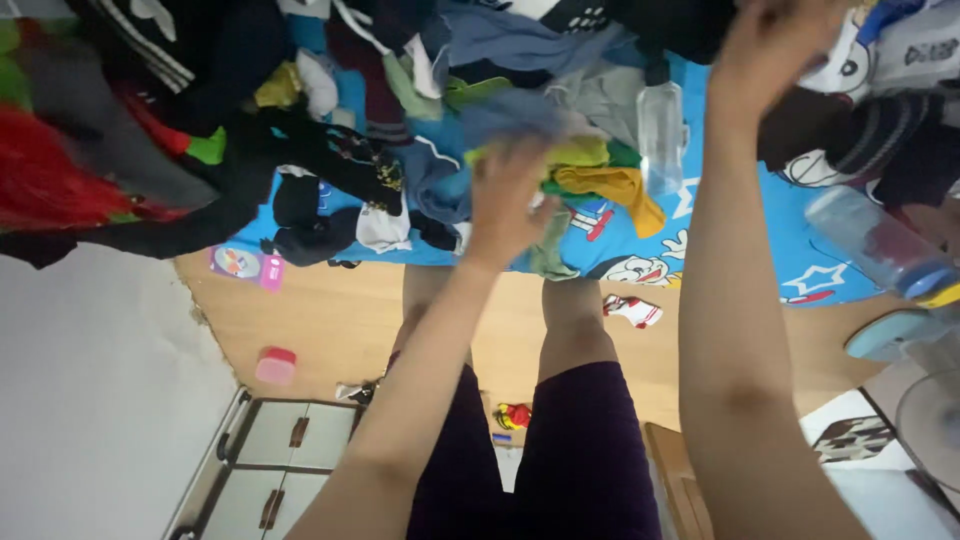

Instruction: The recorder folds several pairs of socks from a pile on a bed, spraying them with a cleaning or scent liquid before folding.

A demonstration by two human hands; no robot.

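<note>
A heap of mixed clothes (330, 130) lies on a blue cartoon-print sheet (800, 260) across the top of the view. My left hand (508, 198), blurred, is curled on a yellow-green garment (585, 155) in the middle of the heap, next to an orange-yellow cloth (620, 188). Farther back at the upper right, my right hand (768, 45) is closed in a dark garment (680, 30). Both forearms reach up from the bottom edge, with my legs in dark shorts (590, 450) between them.
A clear plastic bottle (661, 135) lies among the clothes, and another with a blue cap (880, 248) lies at the right. On the wooden floor (330, 320) are a pink box (246, 266), a pink tub (276, 366), a sock (633, 311) and a red toy (514, 415). A low cabinet (285, 450) is at the bottom left and a fan (925, 400) at the right.
</note>
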